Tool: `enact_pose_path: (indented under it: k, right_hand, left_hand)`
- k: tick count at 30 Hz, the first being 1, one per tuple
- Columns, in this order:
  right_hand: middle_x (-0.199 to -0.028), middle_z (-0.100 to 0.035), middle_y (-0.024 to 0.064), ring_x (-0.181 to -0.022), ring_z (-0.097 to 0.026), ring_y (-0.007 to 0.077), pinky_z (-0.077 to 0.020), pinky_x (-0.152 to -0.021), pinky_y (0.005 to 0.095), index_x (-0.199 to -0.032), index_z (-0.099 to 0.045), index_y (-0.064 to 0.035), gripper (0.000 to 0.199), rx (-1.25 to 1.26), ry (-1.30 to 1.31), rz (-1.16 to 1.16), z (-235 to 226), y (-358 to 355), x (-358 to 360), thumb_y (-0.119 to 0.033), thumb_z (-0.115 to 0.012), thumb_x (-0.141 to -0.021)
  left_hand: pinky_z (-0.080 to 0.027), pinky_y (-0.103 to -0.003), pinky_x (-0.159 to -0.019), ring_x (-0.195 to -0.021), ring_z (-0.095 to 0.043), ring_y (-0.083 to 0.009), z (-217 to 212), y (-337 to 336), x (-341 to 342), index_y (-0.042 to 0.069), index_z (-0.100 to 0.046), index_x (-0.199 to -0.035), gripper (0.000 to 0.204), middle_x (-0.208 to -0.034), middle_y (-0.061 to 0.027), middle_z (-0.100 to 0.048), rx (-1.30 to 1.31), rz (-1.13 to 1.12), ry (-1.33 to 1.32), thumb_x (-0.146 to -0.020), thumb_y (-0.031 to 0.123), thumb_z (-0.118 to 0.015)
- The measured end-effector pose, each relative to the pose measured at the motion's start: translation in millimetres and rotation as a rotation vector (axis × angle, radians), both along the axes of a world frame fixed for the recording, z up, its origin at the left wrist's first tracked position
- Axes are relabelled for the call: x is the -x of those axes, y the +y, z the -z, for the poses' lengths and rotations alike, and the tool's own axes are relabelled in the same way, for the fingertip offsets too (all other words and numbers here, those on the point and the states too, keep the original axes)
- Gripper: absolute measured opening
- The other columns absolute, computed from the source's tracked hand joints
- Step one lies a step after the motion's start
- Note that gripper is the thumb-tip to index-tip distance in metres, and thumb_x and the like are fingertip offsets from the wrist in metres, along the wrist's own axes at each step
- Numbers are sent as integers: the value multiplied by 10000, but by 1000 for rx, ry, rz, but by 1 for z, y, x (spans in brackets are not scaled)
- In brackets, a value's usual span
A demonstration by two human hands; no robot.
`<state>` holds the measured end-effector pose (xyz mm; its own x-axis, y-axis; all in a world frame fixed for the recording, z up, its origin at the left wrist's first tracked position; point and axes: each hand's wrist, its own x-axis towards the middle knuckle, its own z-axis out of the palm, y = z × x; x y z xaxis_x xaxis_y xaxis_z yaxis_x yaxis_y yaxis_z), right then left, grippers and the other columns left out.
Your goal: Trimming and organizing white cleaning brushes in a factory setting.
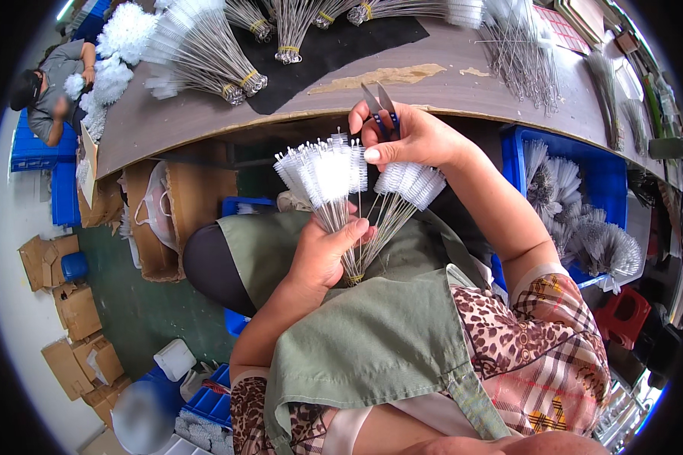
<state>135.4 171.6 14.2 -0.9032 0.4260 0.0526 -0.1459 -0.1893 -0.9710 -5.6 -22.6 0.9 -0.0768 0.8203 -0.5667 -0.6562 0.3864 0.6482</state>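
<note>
My left hand (320, 249) is wrapped round the wire stems of a bundle of white tube brushes (322, 176), held upright over my lap. The bundle fans into two parts; a smaller cluster of brush heads (411, 184) leans right. At the lower end the stems come together in a yellow tie (354, 279). My right hand (417, 138) holds small scissors (387, 117) with dark blue handles, blades apart and pointing away from me. Its thumb and fingers are close to the single brush heads between the two parts; whether they pinch one I cannot tell.
Tied brush bundles (205, 57) lie on a black sheet (341, 57) on the table (463, 83) ahead. A blue crate (514, 155) of brushes stands at right, a cardboard box (193, 197) at left. Another person (61, 72) sits far left. A red stool (622, 315) is at right.
</note>
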Motion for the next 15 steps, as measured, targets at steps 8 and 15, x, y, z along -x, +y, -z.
enact_pose_path:
  k: [8, 15]
  right_hand:
    - [-777, -551, -33, -757, -504, 67, -403, -715, 246, -913, -567, -68, 231, -31, 21, 2, -7, 1, -3, -139, -743, -779]
    - [-706, -514, -44, -710, -474, 62, -388, -665, 227, -759, -579, -77, 268, 10, 149, -212, 12, 12, -1, -283, -747, -785]
  left_hand:
    - [-524, -399, -801, -818, -633, -221, 14, 3, 6, 33, -502, -1088, 318, -899, -60, -594, -77, 91, 83, -822, 44, -677]
    - [-497, -402, -859, -889, -597, -190, 10, 2, 10, 68, -526, -1050, 299, -903, -46, -585, -139, 50, -43, -803, 79, -693]
